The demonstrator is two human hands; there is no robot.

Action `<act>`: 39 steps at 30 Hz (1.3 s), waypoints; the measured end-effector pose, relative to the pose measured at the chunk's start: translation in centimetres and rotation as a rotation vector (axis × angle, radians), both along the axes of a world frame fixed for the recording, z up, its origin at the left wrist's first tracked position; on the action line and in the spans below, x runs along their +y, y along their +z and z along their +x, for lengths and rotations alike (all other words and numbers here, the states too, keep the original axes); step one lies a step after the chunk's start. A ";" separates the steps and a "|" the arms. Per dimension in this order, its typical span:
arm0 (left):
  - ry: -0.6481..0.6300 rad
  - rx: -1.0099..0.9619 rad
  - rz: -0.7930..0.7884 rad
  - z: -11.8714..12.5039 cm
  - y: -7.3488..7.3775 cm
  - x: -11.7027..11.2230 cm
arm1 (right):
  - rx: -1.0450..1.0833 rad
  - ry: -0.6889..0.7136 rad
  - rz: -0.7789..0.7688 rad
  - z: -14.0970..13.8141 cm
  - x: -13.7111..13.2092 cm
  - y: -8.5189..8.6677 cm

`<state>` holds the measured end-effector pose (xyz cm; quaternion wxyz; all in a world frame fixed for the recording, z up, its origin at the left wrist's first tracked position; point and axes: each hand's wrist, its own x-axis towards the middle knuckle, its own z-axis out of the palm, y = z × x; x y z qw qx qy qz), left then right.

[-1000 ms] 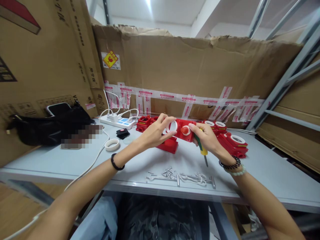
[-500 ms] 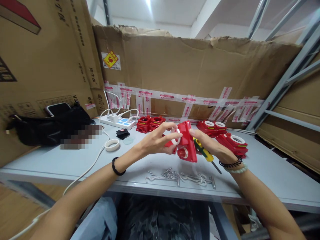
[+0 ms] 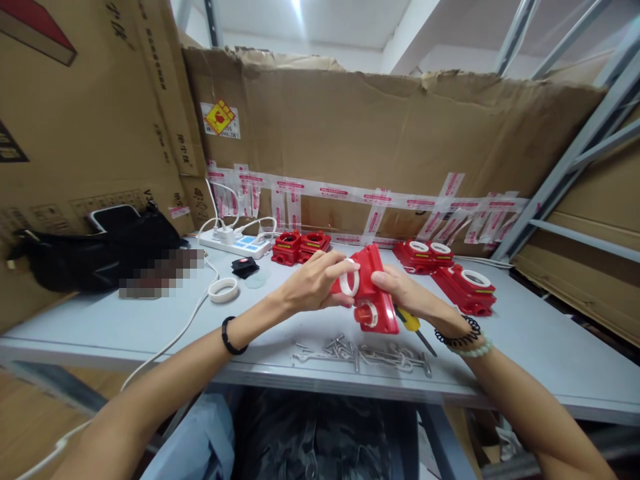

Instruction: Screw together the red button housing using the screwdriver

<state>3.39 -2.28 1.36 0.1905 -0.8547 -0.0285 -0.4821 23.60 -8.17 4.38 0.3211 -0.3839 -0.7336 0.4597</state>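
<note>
Right hand [image 3: 404, 291] clasps one tilted red housing [image 3: 371, 272] above the table [image 3: 280, 337] plus one yellow-handled screwdriver [image 3: 411, 321]; left hand [image 3: 314, 283] pinches the housing's white ring [image 3: 357, 280]. Judged part-done: ring against the housing, fastening can't be told, two ringless housings [image 3: 286, 252] left at back, three other rings [image 3: 475, 277] seated at right. Two metal bars [image 3: 427, 365] near front, then loose screws [image 3: 340, 347], uncountable.

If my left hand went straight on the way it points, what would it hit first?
Probably the white ring on the red part: your left hand is at its rim, though depth leaves contact unclear.
</note>
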 end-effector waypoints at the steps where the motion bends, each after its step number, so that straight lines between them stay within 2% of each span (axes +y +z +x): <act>1: -0.014 -0.011 -0.010 0.1 -0.1 0.0 | 0.003 0.005 0.021 -0.1 0.1 -0.1; 4: -0.068 -0.042 -0.103 0.3 -0.6 -0.2 | 0.004 -0.033 0.130 -0.3 0.1 -0.4; 6: -0.115 -0.063 -0.237 0.4 -0.9 -0.4 | -0.005 -0.083 0.254 -0.4 0.0 -0.3; 8: -0.167 -0.099 -0.433 0.7 -1.2 -0.8 | -0.053 -0.143 0.389 -0.4 -0.1 -0.1; 11: -0.205 -0.167 -0.833 1.3 -1.0 -1.6 | -0.229 -0.262 0.659 -0.2 0.0 0.2; 14: -0.170 -0.211 -1.203 1.7 -0.6 -2.0 | -0.454 -0.318 0.999 0.1 0.2 0.2; 16: -0.131 -0.184 -1.327 1.6 -0.4 -1.7 | -0.553 -0.311 1.113 0.1 0.4 -0.1; 18: -0.067 -0.135 -1.327 1.2 -0.4 -1.4 | -0.557 -0.296 1.120 0.0 0.7 -0.3; 21: -0.036 -0.105 -1.106 0.2 -0.2 -1.2 | -0.467 -0.296 1.037 0.1 1.0 -0.6; 24: -0.187 -0.064 -0.835 -0.3 0.3 -1.4 | -0.345 -0.346 0.918 0.4 1.3 -0.5; 27: -0.290 -0.017 -0.739 -0.3 0.7 -1.8 | -0.227 -0.322 0.789 0.6 1.3 -0.3; 30: -0.300 -0.041 -0.725 -0.3 0.9 -1.7 | -0.159 -0.262 0.698 0.6 1.2 -0.1; 34: -0.262 -0.068 -0.752 -0.5 0.9 -1.3 | -0.158 -0.221 0.651 0.5 1.0 -0.1; 36: -0.279 -0.067 -0.863 -0.5 0.9 -1.1 | -0.186 -0.231 0.678 0.5 1.1 -0.2; 39: -0.267 -0.086 -1.137 -0.3 0.7 -1.0 | -0.260 -0.261 0.811 0.5 1.2 -0.6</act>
